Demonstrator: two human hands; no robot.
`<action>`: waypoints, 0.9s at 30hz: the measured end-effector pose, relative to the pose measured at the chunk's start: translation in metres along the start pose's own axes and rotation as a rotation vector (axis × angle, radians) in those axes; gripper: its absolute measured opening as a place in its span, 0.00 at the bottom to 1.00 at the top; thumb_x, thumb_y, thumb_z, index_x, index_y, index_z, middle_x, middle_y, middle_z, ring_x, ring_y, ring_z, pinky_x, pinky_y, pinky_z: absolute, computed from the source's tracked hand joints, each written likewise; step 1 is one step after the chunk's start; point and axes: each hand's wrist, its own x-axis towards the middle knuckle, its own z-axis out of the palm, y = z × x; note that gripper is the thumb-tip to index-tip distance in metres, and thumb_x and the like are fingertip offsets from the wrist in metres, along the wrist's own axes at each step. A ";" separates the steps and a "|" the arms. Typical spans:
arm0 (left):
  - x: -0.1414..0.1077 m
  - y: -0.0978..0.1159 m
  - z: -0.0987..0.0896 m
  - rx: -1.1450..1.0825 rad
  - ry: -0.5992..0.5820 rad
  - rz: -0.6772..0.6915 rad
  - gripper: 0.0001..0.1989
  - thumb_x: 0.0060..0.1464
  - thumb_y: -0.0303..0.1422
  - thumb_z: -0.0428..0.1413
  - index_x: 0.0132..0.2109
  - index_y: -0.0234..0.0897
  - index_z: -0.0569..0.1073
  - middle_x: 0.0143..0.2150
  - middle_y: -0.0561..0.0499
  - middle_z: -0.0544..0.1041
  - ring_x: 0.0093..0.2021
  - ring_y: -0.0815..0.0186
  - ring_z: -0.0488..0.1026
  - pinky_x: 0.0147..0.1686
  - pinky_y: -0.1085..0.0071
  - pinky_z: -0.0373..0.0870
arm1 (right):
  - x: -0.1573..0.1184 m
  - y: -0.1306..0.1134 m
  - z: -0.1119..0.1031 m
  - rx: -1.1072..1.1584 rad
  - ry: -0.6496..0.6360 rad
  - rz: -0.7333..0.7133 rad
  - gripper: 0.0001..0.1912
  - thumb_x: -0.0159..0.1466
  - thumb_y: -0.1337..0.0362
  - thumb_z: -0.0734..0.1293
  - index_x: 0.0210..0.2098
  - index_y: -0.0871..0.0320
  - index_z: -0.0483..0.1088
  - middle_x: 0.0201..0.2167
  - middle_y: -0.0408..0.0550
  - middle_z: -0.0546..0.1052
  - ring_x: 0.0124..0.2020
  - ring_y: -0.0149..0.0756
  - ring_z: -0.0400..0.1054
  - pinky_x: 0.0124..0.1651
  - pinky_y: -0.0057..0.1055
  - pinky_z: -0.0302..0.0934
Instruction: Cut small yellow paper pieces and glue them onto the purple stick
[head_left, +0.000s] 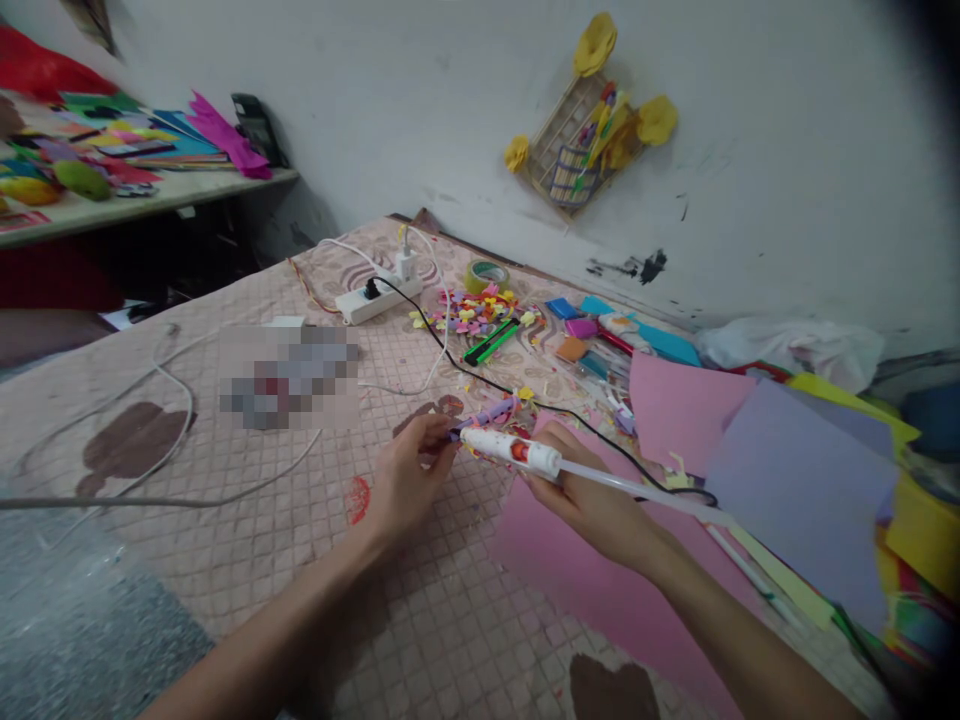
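Note:
A white hot glue gun (502,447) is gripped in my right hand (574,490), whose fingers wrap under its body. From its rear a long translucent glue stick (630,485) sticks out to the right. The nozzle end points left, close to the fingertips of my left hand (411,470). Those fingertips pinch the near end of a slim purple craft piece (491,412); its exact kind is unclear. Small yellow and pink bits lie around its far end. Whether the nozzle touches the purple piece cannot be made out.
A white power strip (379,300) with plugs and cables stands behind. Small foam flowers (465,312), green tape (487,276) and a green cutter (491,342) lie near it. Pink (600,570) and lilac sheets (795,490) cover the right side. A black cord crosses the table.

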 end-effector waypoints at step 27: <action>0.000 -0.001 0.000 0.050 -0.025 -0.010 0.06 0.51 0.32 0.54 0.38 0.37 0.69 0.34 0.49 0.77 0.33 0.66 0.75 0.32 0.72 0.73 | -0.011 0.006 -0.007 0.070 0.059 0.022 0.07 0.65 0.65 0.57 0.29 0.56 0.55 0.29 0.43 0.63 0.30 0.33 0.59 0.32 0.29 0.53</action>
